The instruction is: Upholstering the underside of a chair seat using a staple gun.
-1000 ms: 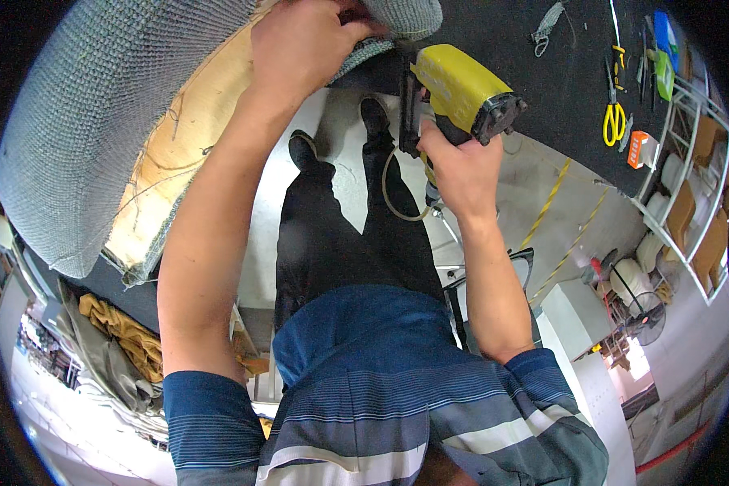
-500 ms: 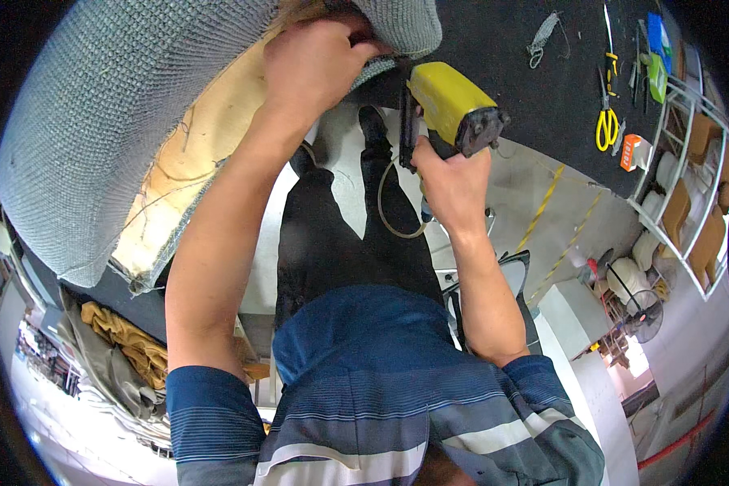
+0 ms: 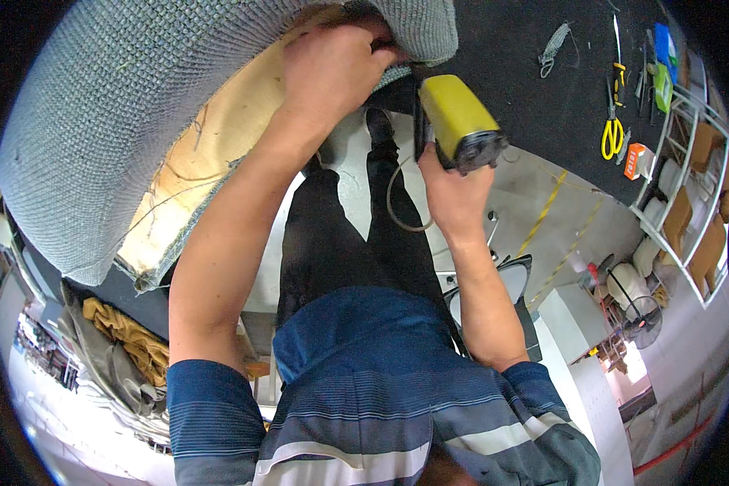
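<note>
A large upholstered piece in grey-blue woven fabric (image 3: 105,121) lies at the upper left, its pale underside board (image 3: 227,121) facing me with loose threads across it. My left hand (image 3: 332,77) is closed at the far end of that board, fingers gripping the fabric edge; the fingertips are partly hidden in the fold. My right hand (image 3: 460,194) wraps round the handle of a yellow and black staple gun (image 3: 462,113). A thin hose (image 3: 395,206) loops beside it. The gun's black nose is close to the fabric's right end; I cannot tell whether it touches.
On the black tabletop (image 3: 526,105) lie a grey yarn bundle (image 3: 553,50), yellow-handled scissors (image 3: 612,139), a screwdriver-like tool (image 3: 618,77) and an orange-white box (image 3: 636,160). A white metal rack (image 3: 688,202) and a fan (image 3: 641,320) stand at the right. Brown cloth (image 3: 125,332) lies at the left.
The whole view has shifted slightly, things appearing a little lower and further right. The staple gun has tilted, showing less of its handle. My left hand keeps its grip on the fabric.
</note>
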{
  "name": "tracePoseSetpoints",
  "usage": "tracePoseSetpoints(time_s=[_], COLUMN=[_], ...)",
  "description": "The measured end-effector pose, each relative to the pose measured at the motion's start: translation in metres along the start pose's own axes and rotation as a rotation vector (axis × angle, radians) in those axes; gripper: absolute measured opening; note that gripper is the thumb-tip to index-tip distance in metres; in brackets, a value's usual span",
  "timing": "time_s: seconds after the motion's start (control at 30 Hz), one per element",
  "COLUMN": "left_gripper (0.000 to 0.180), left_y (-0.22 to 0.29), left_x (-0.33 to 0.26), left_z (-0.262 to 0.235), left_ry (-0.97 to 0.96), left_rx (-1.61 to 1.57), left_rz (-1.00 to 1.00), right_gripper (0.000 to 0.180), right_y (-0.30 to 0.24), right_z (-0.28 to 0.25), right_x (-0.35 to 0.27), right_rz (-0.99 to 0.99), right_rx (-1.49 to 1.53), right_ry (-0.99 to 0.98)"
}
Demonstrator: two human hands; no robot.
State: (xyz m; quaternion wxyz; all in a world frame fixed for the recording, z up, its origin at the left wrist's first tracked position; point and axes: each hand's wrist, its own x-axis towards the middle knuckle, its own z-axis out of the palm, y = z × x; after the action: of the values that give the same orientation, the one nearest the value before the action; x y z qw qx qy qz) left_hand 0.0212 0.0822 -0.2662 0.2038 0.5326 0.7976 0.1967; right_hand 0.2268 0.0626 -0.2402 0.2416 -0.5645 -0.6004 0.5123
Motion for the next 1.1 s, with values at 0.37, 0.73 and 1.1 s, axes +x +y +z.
tracePoseSetpoints(time_s=[0.37,0.73,1.1], left_gripper=[0.036,0.027,0.057], left_y=[-0.002,-0.004,-0.042], left_x=[-0.003,-0.037,-0.153], left_z=[0.001,-0.017,0.047], left_ry=[0.005,0.174,0.302], left_rx=[-0.051,-0.270,-1.860], left_rz=[0.017,0.102,-0.772], right_gripper=[0.038,0.032,0.069], right_y=[0.003,-0.001,-0.003], right_z=[-0.008,-0.043,-0.114], right_x=[0.004,0.016,0.134], right_rz=[-0.266,-0.247,-0.592], right_rx=[-0.342,-0.107,-0.946], right_ry=[-0.006,-0.072,-0.001])
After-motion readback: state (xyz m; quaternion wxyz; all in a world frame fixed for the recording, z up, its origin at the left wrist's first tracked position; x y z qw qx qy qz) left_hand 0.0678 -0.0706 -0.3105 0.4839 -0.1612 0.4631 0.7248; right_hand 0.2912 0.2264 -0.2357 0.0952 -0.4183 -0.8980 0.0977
